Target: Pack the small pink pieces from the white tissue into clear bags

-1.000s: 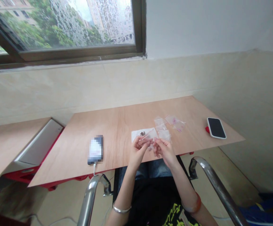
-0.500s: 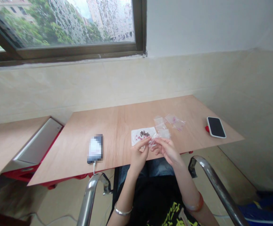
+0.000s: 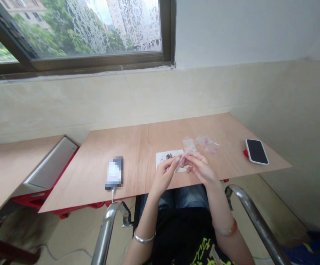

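Note:
Between my two hands is a small clear plastic bag [image 3: 180, 163], held above the near edge of the table. My left hand [image 3: 164, 175] pinches its left side between thumb and fingers. On the other side, my right hand [image 3: 200, 167] grips it with thumb and fingertips. Behind my hands lies a white sheet [image 3: 160, 157] bearing small dark pieces [image 3: 170, 156]; the pink bits beside them are mostly hidden by my left hand. Flat clear bags [image 3: 189, 143] lie just beyond my fingers. Farther right are more clear bags [image 3: 207, 142] with pinkish contents.
A phone with a white edge [image 3: 257, 151] rests at the table's right, over something red [image 3: 245, 153]. To the left lies a blurred device [image 3: 114, 173] with a white cable [image 3: 112, 195]. Metal chair arms [image 3: 106, 232] flank me. A wall and window [image 3: 99, 33] stand behind the wooden table [image 3: 137, 147].
Both hands have risen slightly with the bag and now cover more of the white sheet and its pink bits. The whole view has shifted a little.

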Demonstrator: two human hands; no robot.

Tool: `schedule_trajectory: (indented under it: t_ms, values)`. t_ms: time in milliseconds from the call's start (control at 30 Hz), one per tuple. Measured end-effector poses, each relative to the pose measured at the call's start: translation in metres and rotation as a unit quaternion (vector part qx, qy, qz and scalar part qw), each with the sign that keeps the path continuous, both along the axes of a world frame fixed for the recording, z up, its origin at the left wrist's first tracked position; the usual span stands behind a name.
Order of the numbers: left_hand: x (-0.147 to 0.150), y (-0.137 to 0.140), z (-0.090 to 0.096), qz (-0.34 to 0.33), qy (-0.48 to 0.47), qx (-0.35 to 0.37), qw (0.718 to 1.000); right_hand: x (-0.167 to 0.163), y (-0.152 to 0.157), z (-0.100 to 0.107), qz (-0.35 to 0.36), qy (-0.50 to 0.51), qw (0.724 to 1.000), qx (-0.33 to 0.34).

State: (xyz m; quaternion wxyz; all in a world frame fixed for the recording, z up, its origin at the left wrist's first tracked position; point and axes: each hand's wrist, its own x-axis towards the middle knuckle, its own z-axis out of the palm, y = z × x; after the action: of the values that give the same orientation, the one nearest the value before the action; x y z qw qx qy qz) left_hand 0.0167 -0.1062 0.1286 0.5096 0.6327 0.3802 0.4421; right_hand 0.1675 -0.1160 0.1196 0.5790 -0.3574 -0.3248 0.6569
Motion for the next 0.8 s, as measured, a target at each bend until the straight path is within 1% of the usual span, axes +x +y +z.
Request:
schedule_trajectory:
  t_ms: [67,133,233,300,400,467,533,667,733,800]
  values:
    - [0.005,0.009,0.014,0.015,0.001,0.009,1.0,0.003,0.009,0.013,-0.013,-0.012,0.999,0.027]
    - [0.01,0.016,0.028,0.016,-0.001,0.008,1.0,0.004,0.016,0.024,-0.023,-0.02,0.998,0.054]
    - [0.014,0.018,0.038,0.011,-0.013,-0.002,1.0,0.002,0.02,0.031,-0.035,-0.033,0.996,0.08]
    - [0.014,0.017,0.036,0.023,-0.023,-0.017,0.999,-0.001,0.019,0.028,-0.037,-0.047,0.994,0.086]
    - [0.01,0.014,0.025,0.029,-0.026,-0.026,0.999,-0.005,0.015,0.018,-0.027,-0.07,0.993,0.086]
    - [0.006,0.013,0.019,0.021,-0.02,-0.015,0.999,-0.008,0.012,0.013,-0.023,-0.076,0.993,0.087]
    - [0.003,0.013,0.017,0.028,-0.008,0.003,1.0,-0.011,0.011,0.011,-0.026,-0.078,0.993,0.09]
    - [0.001,0.013,0.019,0.042,0.036,0.05,0.997,-0.018,0.012,0.01,-0.043,-0.086,0.992,0.079]
    - [0.003,0.012,0.02,0.057,0.072,0.07,0.993,-0.023,0.013,0.007,-0.064,-0.099,0.99,0.071]
    - [0.007,0.011,0.018,0.093,0.107,0.082,0.987,-0.03,0.014,0.002,-0.114,-0.125,0.983,0.077]
